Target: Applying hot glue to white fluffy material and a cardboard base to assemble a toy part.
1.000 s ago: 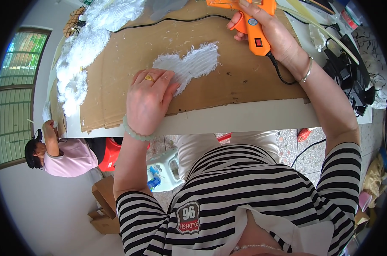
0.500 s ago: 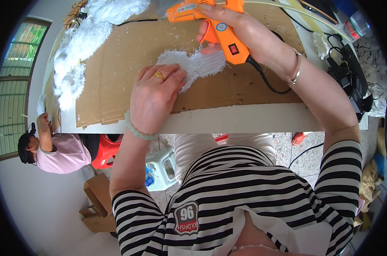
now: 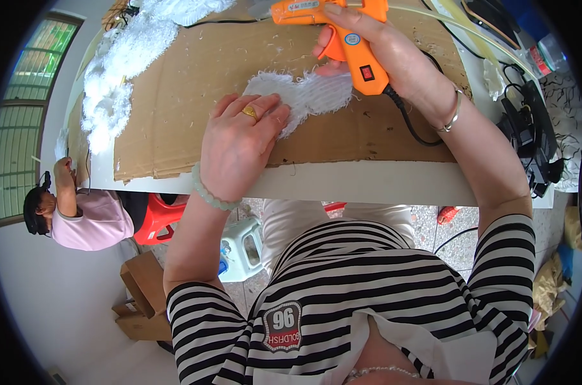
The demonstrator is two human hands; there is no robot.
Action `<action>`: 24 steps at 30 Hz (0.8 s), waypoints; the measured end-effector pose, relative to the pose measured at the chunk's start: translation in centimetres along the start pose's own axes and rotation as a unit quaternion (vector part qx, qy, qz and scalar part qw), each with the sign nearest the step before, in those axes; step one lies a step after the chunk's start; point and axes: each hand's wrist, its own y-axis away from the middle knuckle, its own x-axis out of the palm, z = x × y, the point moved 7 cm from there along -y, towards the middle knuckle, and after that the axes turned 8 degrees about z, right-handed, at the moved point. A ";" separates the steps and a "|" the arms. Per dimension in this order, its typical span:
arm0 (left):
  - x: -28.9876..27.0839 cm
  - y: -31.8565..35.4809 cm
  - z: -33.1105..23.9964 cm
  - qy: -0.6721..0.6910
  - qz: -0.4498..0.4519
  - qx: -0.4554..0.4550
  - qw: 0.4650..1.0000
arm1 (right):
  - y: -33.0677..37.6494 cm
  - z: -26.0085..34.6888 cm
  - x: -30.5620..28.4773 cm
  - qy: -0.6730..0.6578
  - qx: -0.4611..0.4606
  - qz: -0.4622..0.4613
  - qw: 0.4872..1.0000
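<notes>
My right hand (image 3: 403,61) is closed round an orange hot glue gun (image 3: 365,58), with fingers at its trigger and the nozzle pointing left. The gun is held above a white, frayed piece of fabric (image 3: 297,96) lying on a cardboard sheet (image 3: 169,122). My left hand (image 3: 239,138), wearing a ring and a beaded bracelet, is palm down with bent fingers holding the fabric's left end. Its fingertips partly cover the cloth. A black cord runs from the gun's handle.
White fluffy fabric (image 3: 124,64) is heaped at the far left of the table. Black adapters and cables (image 3: 528,128) lie at the right edge, near a clear plastic bottle (image 3: 547,54). A person in pink (image 3: 92,218) sits at the left. A pale stool (image 3: 243,250) stands below.
The view has shifted slightly, so the table and gun appear a little further right. Both hands keep their hold, and the fabric lies much as before.
</notes>
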 end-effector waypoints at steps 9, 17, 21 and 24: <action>0.0 0.1 0.0 0.010 -0.001 -0.004 1.000 | -0.7 -0.1 2.5 0.096 0.037 0.052 0.993; -0.1 0.6 0.0 0.012 -0.019 -0.001 1.000 | -1.2 -0.8 1.7 0.051 0.013 0.023 0.998; -0.1 0.6 0.1 0.013 -0.010 -0.008 1.000 | -1.7 -0.3 2.9 0.061 -0.007 0.043 0.997; 0.1 0.6 0.2 0.014 -0.010 -0.007 1.000 | -2.1 -0.9 3.6 0.059 0.020 0.048 0.997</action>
